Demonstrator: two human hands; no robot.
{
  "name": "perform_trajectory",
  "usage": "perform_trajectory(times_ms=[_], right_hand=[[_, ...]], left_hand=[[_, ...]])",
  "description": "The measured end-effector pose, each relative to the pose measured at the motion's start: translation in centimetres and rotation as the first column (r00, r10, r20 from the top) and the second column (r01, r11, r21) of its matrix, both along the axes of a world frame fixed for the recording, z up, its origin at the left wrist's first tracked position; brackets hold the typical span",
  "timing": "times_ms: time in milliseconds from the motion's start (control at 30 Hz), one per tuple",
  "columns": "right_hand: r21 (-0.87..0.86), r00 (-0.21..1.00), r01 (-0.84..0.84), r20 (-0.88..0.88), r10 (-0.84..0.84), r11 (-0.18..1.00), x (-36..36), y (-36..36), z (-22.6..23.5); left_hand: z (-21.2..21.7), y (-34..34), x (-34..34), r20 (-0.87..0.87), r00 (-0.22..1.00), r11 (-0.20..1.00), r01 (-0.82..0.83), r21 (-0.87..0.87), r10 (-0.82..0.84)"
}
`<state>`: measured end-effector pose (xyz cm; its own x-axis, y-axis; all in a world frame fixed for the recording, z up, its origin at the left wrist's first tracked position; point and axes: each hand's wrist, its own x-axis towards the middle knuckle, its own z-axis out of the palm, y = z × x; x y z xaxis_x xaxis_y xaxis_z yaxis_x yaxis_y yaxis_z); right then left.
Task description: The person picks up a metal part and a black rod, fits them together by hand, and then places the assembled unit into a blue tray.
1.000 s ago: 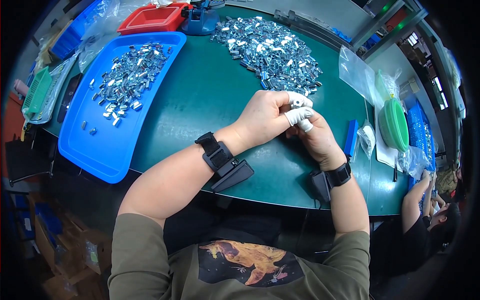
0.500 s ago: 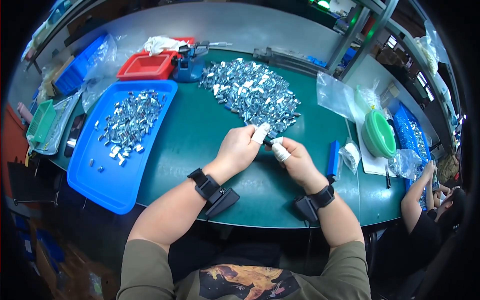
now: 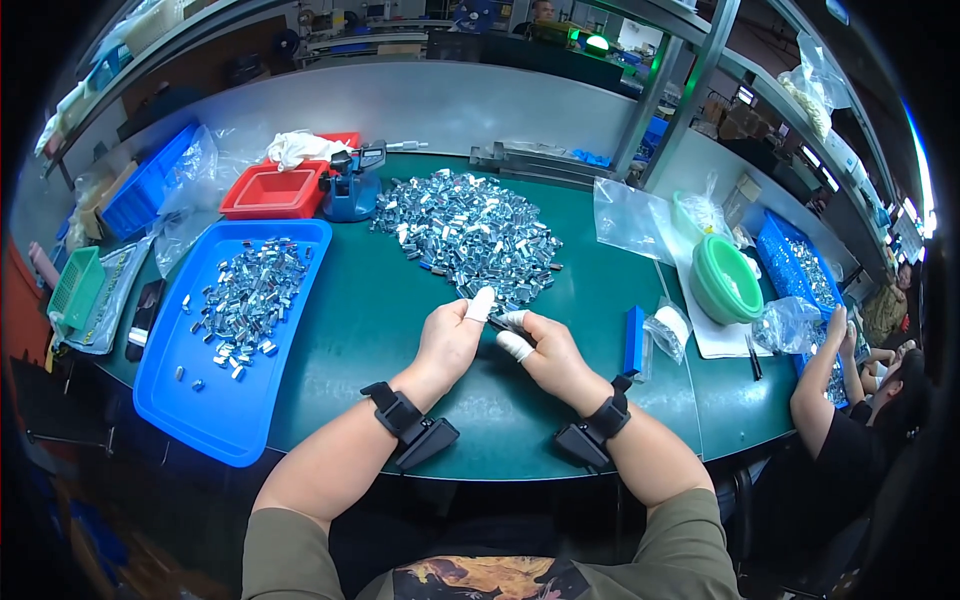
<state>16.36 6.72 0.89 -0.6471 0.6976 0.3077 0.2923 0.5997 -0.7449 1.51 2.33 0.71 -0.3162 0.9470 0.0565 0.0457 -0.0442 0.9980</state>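
My left hand point(image 3: 446, 338) is closed in a pinch at the near edge of the pile of small shiny metal parts point(image 3: 475, 225). White covers wrap its thumb and the right hand's finger and thumb. What the left fingertips hold is too small and hidden to make out. Close beside it, my right hand point(image 3: 556, 358) is shut on a thin black rod-like tool point(image 3: 497, 322), whose tip reaches toward the left fingertips. To the left, a blue tray point(image 3: 175, 410) carries a smaller heap of the same kind of metal parts point(image 3: 252, 292).
Behind the blue tray stand a red bin point(image 3: 275, 190) and a blue stand holding a micrometer point(image 3: 350, 190). On the right are a blue block point(image 3: 633, 340), clear bags, green bowls point(image 3: 724, 280) and a black pen point(image 3: 755, 362). A co-worker point(image 3: 850, 420) sits at far right.
The view has tilted up, so the bench sits lower and a little left in it. Both hands stay together by the pile; the right hand's fingers have shifted slightly around the black tool.
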Motion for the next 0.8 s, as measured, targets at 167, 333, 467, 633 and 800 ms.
perform_trajectory(times_ms=[167, 333, 467, 633, 800], right_hand=[[0.099, 1.000, 0.009, -0.029, -0.006, 0.995, -0.1, -0.4, 0.2], [0.128, 0.998, 0.031, -0.057, -0.024, 0.991, -0.4, -0.3, 0.4], [0.214, 0.998, 0.067, -0.013, -0.066, 0.975, -0.3, -0.2, 0.6], [0.235, 0.994, 0.083, 0.051, -0.098, 0.968, -0.1, -0.5, 1.1], [0.193, 0.997, 0.052, 0.040, -0.061, 0.980, 0.1, -1.1, 1.3]], left_hand=[[-1.3, 0.4, 0.0, -0.020, 1.000, 0.997, -0.021, -0.075, 0.019], [-2.0, 0.9, -0.2, 0.108, 0.994, 0.995, 0.037, -0.094, -0.027], [-1.9, 0.9, 0.0, 0.187, 0.981, 0.995, 0.064, -0.077, -0.049], [-1.3, 0.6, 0.2, 0.205, 0.976, 0.998, 0.067, 0.018, -0.069], [-0.7, -0.1, 0.2, 0.123, 0.985, 0.983, 0.101, 0.156, -0.120]])
